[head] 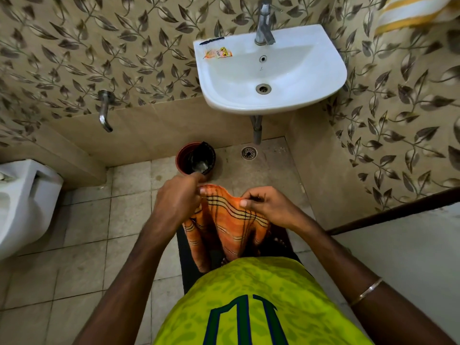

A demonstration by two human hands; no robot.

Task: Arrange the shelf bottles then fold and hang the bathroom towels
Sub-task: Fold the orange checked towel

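- In front of the person's waist, both hands hold an orange towel point(231, 220) by its top edge.
- The left hand point(178, 197) is closed, its fingers pinching the towel's upper left corner.
- The right hand point(263, 204) is also closed on the cloth, thumb pressed against curled fingers at the upper right corner.
- The two hands sit near each other, so the top edge sags in a shallow curve between them.
- The towel is orange with dark and pale stripes crossing it; it hangs down in loose folds in front of the yellow-green shirt point(251, 302).
- A thin bangle point(366, 291) circles the right forearm.
- Just beyond the left hand, on the tiled floor, stands a reddish-brown bin point(183, 155) with a dark liner bag inside.
- A round floor drain point(249, 153) lies to the right of the bin, below the basin's pipe.
- Above that, a white basin point(286, 100) is fixed to the leaf-patterned wall, with a metal tap point(264, 26) at its back and a small sachet point(219, 53) lying on its left rim.
- A second metal spout point(104, 110) juts from the wall on the left.
- At the far left edge part of a white toilet point(25, 202) shows.
- At the top right corner hangs a white towel with yellow stripes point(413, 11).
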